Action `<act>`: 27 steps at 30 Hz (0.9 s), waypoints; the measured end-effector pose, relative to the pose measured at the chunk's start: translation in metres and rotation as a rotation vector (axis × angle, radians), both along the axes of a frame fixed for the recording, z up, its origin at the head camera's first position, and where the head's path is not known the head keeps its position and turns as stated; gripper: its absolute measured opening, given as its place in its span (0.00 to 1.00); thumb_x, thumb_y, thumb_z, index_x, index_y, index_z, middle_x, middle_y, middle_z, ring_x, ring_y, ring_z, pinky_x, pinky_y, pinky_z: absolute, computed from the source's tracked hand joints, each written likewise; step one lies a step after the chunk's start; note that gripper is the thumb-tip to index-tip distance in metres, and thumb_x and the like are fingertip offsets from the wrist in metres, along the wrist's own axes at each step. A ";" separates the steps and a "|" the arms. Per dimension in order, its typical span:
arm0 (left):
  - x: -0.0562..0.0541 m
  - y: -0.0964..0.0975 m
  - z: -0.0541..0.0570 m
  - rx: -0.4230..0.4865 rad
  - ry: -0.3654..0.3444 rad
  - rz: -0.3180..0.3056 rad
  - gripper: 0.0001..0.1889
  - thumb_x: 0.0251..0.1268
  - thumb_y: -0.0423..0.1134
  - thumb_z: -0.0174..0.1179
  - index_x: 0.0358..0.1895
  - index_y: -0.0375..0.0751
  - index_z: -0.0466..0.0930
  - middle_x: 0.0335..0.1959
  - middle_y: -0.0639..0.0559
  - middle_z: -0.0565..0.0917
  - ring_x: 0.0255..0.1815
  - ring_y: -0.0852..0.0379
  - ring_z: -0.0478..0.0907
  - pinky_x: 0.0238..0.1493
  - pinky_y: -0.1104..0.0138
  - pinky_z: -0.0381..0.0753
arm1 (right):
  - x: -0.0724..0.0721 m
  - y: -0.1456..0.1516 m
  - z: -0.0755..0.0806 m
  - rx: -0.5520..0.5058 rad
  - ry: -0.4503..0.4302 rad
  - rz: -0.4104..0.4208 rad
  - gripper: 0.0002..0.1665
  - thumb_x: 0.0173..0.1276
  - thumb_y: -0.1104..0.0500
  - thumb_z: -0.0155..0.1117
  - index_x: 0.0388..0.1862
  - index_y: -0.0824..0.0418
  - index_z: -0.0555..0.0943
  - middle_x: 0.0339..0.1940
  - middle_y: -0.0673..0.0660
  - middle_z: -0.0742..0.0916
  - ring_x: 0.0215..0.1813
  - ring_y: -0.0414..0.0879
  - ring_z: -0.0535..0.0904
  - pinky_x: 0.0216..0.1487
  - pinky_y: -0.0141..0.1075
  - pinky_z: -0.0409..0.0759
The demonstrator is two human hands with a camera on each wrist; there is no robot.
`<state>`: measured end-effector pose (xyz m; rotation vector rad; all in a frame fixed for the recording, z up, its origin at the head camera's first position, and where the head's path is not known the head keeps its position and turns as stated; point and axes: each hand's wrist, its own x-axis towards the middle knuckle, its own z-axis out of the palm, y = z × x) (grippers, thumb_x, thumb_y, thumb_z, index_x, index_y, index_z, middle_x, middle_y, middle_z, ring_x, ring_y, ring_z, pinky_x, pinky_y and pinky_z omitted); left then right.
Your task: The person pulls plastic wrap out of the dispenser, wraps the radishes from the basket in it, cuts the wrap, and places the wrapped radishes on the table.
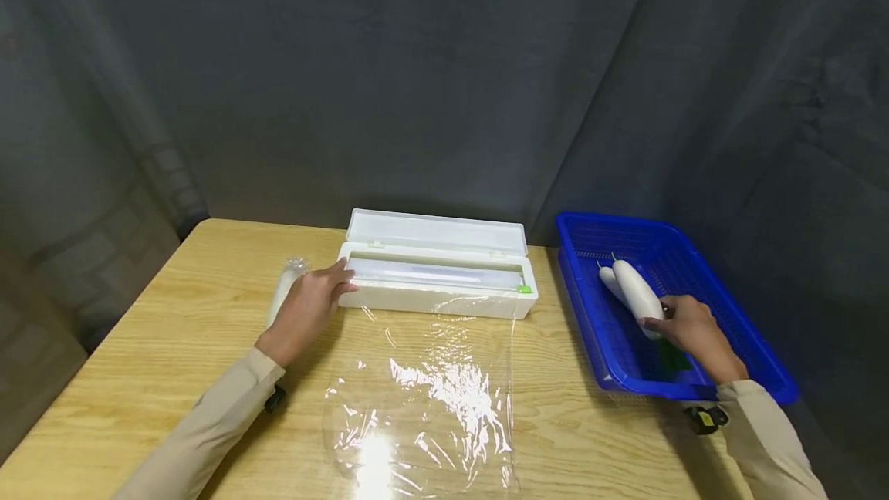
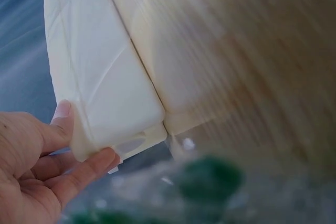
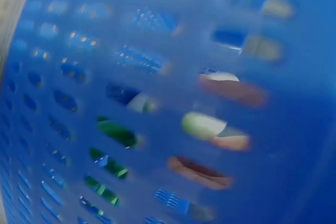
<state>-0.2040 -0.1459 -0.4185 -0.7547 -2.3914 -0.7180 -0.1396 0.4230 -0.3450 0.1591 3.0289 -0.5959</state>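
Observation:
My left hand (image 1: 312, 305) grips the left end of a white cling film box (image 1: 437, 301). In the left wrist view, its thumb and fingers pinch that end of the box (image 2: 115, 87). The lid stands open, and the clear roll lies inside. A sheet of cling film (image 1: 424, 400) runs from the box toward me over the table. My right hand (image 1: 694, 330) holds a white radish (image 1: 635, 290) inside a blue basket (image 1: 590, 330). A second white radish (image 1: 611, 284) lies beside it, partly hidden. The right wrist view shows mostly basket wall (image 3: 173, 87), with fingers glimpsed through its slots.
A film-wrapped white vegetable (image 1: 283, 292) lies on the wooden table (image 1: 187, 299), partly behind my left hand. A green slider (image 1: 524, 289) sits at the box's right end. Green leaf (image 1: 672, 357) shows in the basket. A dark curtain (image 1: 417, 83) hangs behind the table.

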 end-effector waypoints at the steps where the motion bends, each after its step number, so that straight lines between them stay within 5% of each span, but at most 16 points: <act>1: 0.000 0.000 0.001 0.004 -0.002 0.000 0.11 0.63 0.25 0.71 0.47 0.23 0.87 0.52 0.22 0.84 0.45 0.31 0.88 0.43 0.49 0.89 | 0.002 -0.001 0.001 -0.012 0.019 -0.008 0.30 0.70 0.60 0.72 0.55 0.86 0.76 0.41 0.78 0.85 0.35 0.58 0.82 0.32 0.46 0.81; 6: -0.003 0.000 0.006 -0.003 0.011 0.008 0.10 0.64 0.23 0.69 0.46 0.22 0.87 0.52 0.22 0.84 0.45 0.31 0.88 0.42 0.48 0.89 | 0.012 -0.011 0.006 -0.025 0.193 0.010 0.29 0.72 0.60 0.72 0.58 0.85 0.77 0.43 0.80 0.85 0.36 0.61 0.84 0.31 0.47 0.81; 11: -0.001 0.001 0.003 -0.027 0.017 0.003 0.09 0.64 0.23 0.68 0.46 0.22 0.86 0.52 0.22 0.84 0.43 0.30 0.88 0.40 0.47 0.88 | 0.020 -0.022 0.014 0.043 0.363 0.050 0.24 0.66 0.64 0.77 0.53 0.78 0.80 0.31 0.67 0.85 0.29 0.51 0.76 0.27 0.38 0.71; 19: 0.002 0.000 -0.002 -0.010 -0.011 0.008 0.10 0.66 0.27 0.68 0.46 0.23 0.87 0.53 0.22 0.84 0.45 0.30 0.88 0.44 0.49 0.89 | 0.025 -0.051 0.024 0.086 0.533 0.156 0.21 0.60 0.67 0.81 0.48 0.68 0.80 0.28 0.57 0.76 0.29 0.48 0.68 0.28 0.35 0.61; 24: 0.001 0.001 -0.002 -0.017 -0.009 0.008 0.09 0.66 0.25 0.68 0.47 0.24 0.87 0.53 0.23 0.84 0.46 0.31 0.88 0.44 0.49 0.89 | 0.030 -0.071 0.026 0.088 0.556 0.196 0.30 0.60 0.67 0.80 0.60 0.73 0.79 0.45 0.73 0.84 0.40 0.66 0.80 0.32 0.56 0.77; 27: 0.000 0.001 0.000 -0.025 -0.014 0.009 0.09 0.66 0.23 0.67 0.47 0.24 0.87 0.54 0.23 0.84 0.46 0.31 0.88 0.44 0.49 0.89 | 0.032 -0.085 0.026 0.103 0.566 0.234 0.35 0.60 0.66 0.81 0.65 0.73 0.78 0.54 0.78 0.83 0.49 0.73 0.81 0.37 0.67 0.78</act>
